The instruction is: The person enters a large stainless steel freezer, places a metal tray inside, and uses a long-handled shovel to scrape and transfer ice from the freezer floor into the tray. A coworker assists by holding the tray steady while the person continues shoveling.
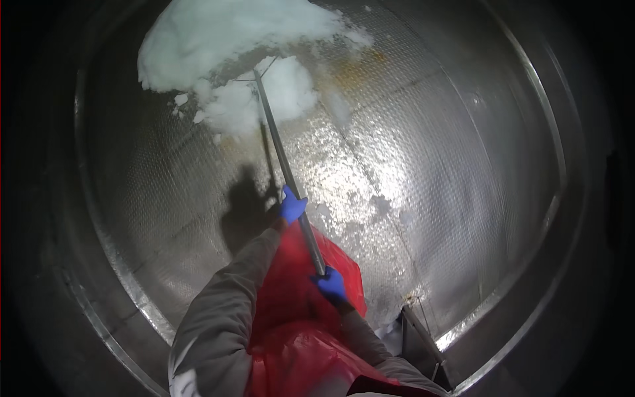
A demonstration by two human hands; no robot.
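Observation:
Blue gloves cover both my hands, which grip a long-handled tool with a metal pole [280, 149]. My left hand [293, 206] is wrapped round the pole about midway, in front of my red apron [291, 331]. Lower down, my right hand [331, 285] closes over the near end of the pole. The far end reaches into a white, snow-like mass [225, 33], beside a smaller white clump [288, 86]. Thin braces spread from that end; the tool's head blends with the white material and its shape cannot be made out.
Textured metal flooring [436, 178] spreads around me, wet and shiny in the middle. Rusty-brown stains [360, 73] lie right of the white mass. A raised metal rim [116, 255] curves along both sides. At the lower right stands a dark metal frame [423, 337].

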